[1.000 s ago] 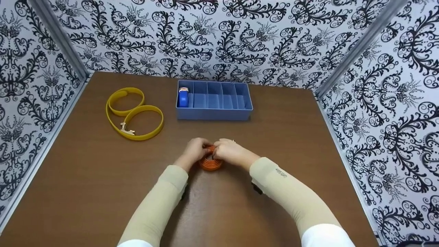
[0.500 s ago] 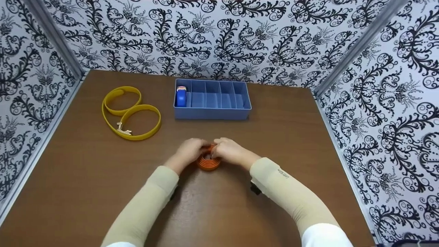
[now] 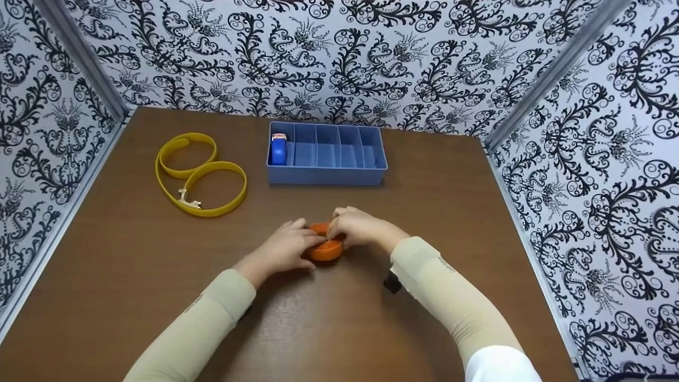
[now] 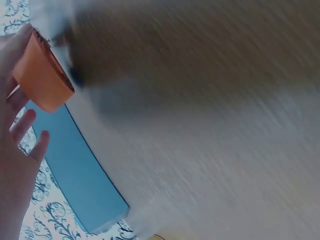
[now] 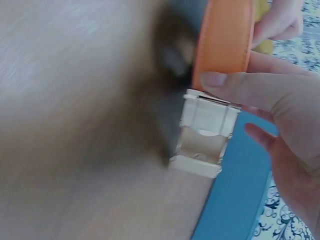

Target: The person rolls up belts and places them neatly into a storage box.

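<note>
At the frame's centre, the left hand [image 3: 284, 248] reaches in from lower left, palm down, fingers spread and extended against the orange belt [image 3: 326, 252], which lies coiled on the table [image 3: 451, 191]. The right hand [image 3: 360, 227], wrist bent, comes in from the right and pinches the belt between thumb and fingers, just beside the buckle [image 5: 205, 132] seen in the right wrist view. Compared with half a second earlier, the left hand has uncurled and drawn toward lower left. Beyond, at upper centre, the box [image 3: 326, 176] holds a blue roll [image 3: 278, 152] in its leftmost compartment; the yellow belt [image 3: 200, 171] lies at upper left.
</note>
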Available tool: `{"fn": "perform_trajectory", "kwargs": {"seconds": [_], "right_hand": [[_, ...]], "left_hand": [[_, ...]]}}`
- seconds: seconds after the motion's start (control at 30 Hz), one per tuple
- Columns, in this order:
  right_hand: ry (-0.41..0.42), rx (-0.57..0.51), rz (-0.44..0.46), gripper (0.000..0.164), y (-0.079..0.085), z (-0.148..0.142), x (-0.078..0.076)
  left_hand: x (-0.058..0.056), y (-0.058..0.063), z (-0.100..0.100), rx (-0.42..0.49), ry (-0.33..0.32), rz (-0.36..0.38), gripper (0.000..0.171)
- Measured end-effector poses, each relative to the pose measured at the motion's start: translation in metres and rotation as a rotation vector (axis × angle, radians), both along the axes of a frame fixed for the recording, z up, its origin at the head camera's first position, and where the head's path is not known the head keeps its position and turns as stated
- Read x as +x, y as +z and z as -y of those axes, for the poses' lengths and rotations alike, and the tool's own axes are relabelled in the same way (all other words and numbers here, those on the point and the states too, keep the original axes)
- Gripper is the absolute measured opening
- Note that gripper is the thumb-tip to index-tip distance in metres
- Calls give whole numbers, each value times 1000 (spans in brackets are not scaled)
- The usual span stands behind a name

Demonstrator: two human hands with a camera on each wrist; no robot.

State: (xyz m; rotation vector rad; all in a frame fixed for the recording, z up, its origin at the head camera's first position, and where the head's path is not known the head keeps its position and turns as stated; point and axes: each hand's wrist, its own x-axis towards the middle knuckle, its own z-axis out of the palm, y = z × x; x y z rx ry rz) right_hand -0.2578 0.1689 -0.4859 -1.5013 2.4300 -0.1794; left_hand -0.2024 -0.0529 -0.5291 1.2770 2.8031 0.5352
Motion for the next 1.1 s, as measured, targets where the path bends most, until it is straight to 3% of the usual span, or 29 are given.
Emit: {"fn": "perform_trajectory", "kwargs": {"seconds": [0.13, 0.37, 0.5, 0.67, 0.8, 0.93, 1.0, 1.1], "right_hand": [[25, 39, 107, 32, 9, 2, -1], [62, 51, 179, 30, 16, 5, 0], [41, 28, 195, 35, 20, 3, -3], [-25, -82, 176, 45, 28, -1, -9], [-198, -279, 123, 42, 29, -4, -20], [-520, -426, -17, 31, 18, -13, -35], [-686, -397, -121, 38, 9, -18, -42], [-854, -226, -233, 56, -6, -26, -53]], "left_hand": [[6, 3, -4, 73, 0, 3, 49], [8, 16, -10, 103, -6, 200, 21], [8, 18, -11, 160, 61, 266, 20], [6, 26, -6, 326, 180, 413, 23], [5, 32, -5, 495, 323, 571, 21], [4, 37, -9, 663, 474, 718, 22], [3, 40, -11, 723, 534, 734, 21], [-1, 41, -13, 829, 615, 739, 21]]}}
